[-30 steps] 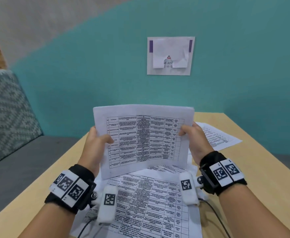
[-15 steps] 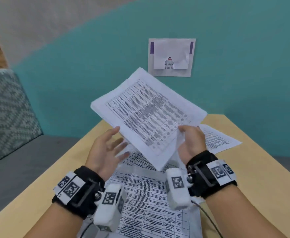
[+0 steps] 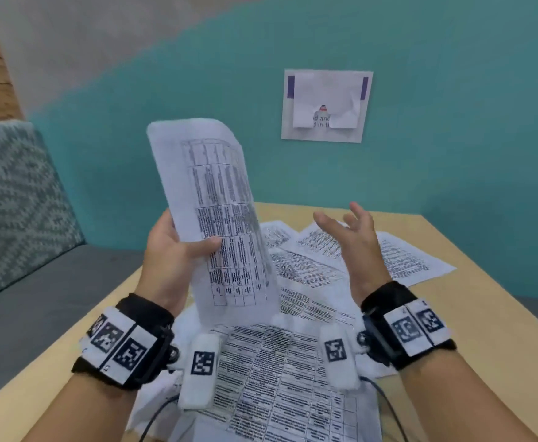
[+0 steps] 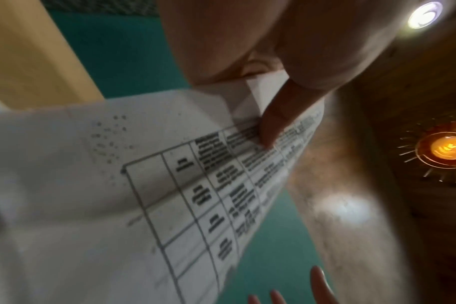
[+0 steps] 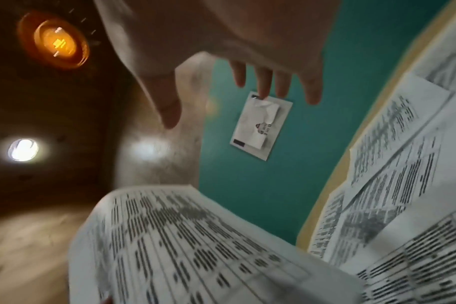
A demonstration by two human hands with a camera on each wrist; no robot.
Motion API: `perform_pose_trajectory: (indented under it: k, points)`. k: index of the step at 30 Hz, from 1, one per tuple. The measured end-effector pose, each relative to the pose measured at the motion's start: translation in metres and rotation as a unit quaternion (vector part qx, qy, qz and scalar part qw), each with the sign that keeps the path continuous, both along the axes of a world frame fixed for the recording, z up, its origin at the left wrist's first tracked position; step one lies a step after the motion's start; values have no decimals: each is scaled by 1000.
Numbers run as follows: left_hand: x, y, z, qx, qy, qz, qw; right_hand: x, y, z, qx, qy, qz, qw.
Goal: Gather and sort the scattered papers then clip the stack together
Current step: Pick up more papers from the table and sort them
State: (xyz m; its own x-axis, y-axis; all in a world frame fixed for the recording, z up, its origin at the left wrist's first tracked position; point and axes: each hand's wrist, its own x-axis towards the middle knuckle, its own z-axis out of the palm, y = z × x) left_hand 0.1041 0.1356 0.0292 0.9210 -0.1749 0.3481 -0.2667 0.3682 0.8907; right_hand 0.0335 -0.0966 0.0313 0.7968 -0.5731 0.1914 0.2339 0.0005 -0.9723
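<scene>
Teal wall (image 3: 452, 154): fills the background from 9 to 3 o'clock, with a grey band above it; a white notice (image 3: 326, 105) with two purple strips hangs on it at 12 o'clock.
Wooden table (image 3: 484, 314): pale tan top, spreading from the centre down to 6 o'clock; it carries the loose papers, and no tray, box or other container shows on it.
Bench cushion (image 3: 12, 199): grey-and-white woven pattern at 9 o'clock, with a plain grey seat (image 3: 38, 298) below it.
Scattered papers (image 3: 293, 362): white sheets printed with black tables of small text, lying flat and overlapping on the table from 6 o'clock up to 3 o'clock; the text is too blurred to read.
Held sheet (image 3: 219, 218): same white paper with a ruled table, standing nearly upright above the table at 11 o'clock of the pile, its top edge curling over; the lowest rows of the table are mostly blank.
Left hand (image 3: 172, 250): clamped on the held sheet's left edge, thumb across the printed face and fingers behind; the left wrist view shows the thumb pressing the paper near a folded corner.
Right hand (image 3: 353, 237): at 2 o'clock of the held sheet, apart from it, palm turned inward with fingers spread and straight, holding nothing, above the scattered papers.
Wrist bands (image 3: 121, 339): black straps with white coded markers on both wrists.
</scene>
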Motion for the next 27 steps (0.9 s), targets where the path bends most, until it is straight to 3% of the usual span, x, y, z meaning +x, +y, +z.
perform_pose_trajectory:
  k: [5, 9, 11, 16, 18, 23, 27]
  points:
    - [-3, 2, 2, 38, -39, -56, 997, 0, -16, -5, 43, 61, 142, 987]
    - [1, 2, -3, 70, -54, -38, 995, -1, -16, -4, 73, 38, 192, 978]
    - [2, 0, -5, 94, -71, 4, 993, -1, -15, -1, 58, 8, 174, 983]
    - [-1, -11, -9, 114, -94, 82, 986, 0, 10, 13, -102, -48, 13, 994]
    - [2, -13, -13, 114, -68, 88, 987, 1, 17, 10, -95, -48, 6, 994]
    - [15, -13, -28, 149, 28, 65, 986, 8, 18, -16, -67, 42, 23, 997]
    - [16, -15, -32, 163, 32, 60, 984, 10, 20, -20, -61, 55, 34, 996]
